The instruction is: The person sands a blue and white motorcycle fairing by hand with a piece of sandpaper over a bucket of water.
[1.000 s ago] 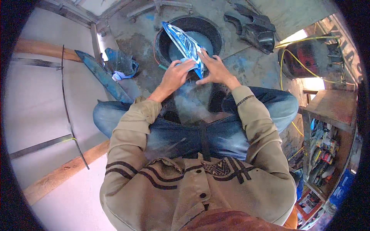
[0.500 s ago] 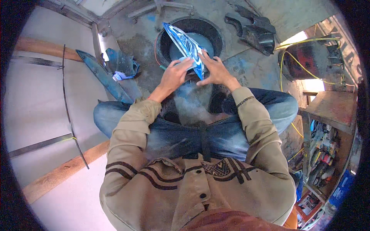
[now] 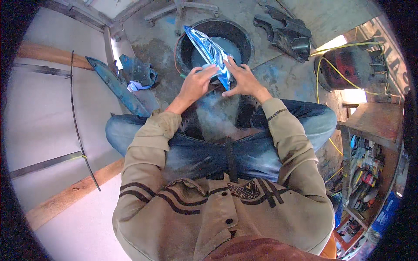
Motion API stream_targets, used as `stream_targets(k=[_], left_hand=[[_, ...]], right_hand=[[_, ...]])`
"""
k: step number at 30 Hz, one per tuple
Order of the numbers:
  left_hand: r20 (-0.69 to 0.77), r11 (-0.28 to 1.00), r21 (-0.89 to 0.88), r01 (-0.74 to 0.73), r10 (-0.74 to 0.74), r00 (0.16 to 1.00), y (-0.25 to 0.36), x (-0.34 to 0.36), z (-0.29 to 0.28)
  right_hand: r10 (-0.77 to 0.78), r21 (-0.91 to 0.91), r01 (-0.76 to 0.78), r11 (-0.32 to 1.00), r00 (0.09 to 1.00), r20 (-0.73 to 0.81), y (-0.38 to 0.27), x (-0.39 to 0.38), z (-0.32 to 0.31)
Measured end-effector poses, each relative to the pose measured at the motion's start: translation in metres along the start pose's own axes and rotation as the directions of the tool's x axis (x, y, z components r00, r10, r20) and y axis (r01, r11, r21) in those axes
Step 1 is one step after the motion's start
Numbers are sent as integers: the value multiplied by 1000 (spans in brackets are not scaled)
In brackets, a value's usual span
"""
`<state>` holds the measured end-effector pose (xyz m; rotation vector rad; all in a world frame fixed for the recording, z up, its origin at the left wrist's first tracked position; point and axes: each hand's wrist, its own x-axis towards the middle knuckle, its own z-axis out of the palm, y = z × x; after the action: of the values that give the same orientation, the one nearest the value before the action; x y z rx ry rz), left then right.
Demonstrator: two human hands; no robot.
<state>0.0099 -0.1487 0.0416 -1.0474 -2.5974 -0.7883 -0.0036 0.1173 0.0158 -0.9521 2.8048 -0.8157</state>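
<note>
A long, pointed blue-and-white panel [image 3: 203, 43] is tilted over a black tub [image 3: 246, 50] with greyish liquid in it. My left hand [image 3: 196, 85] has its fingers bent over a light blue pad [image 3: 214, 74], which it presses against the lower left part of the panel. My right hand [image 3: 245, 81] grips the panel's lower right side, fingers on its face and thumb near the bottom tip; part of that tip is between my two hands.
A dark blue panel [image 3: 109, 85] and crumpled blue-black piece [image 3: 146, 76] lie at left. Black plastic parts [image 3: 287, 37] lie beyond the tub at right. A dark red-black object [image 3: 335, 69] with yellow hose [image 3: 328, 143] and a tool-filled wooden shelf [image 3: 370, 117] stand at right.
The panel and both hands have shifted very slightly, by a few pixels, since a second ago; the grip looks the same.
</note>
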Motion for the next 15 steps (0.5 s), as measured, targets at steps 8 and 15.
stream_targets(k=[8, 15], left_hand=[[136, 998, -34, -54, 58, 989, 30, -13, 17], [108, 993, -61, -97, 103, 989, 22, -4, 9]], right_hand=[[10, -7, -10, 1000, 1000, 15, 3, 1, 2], [3, 2, -3, 1000, 1000, -6, 5, 0, 4]])
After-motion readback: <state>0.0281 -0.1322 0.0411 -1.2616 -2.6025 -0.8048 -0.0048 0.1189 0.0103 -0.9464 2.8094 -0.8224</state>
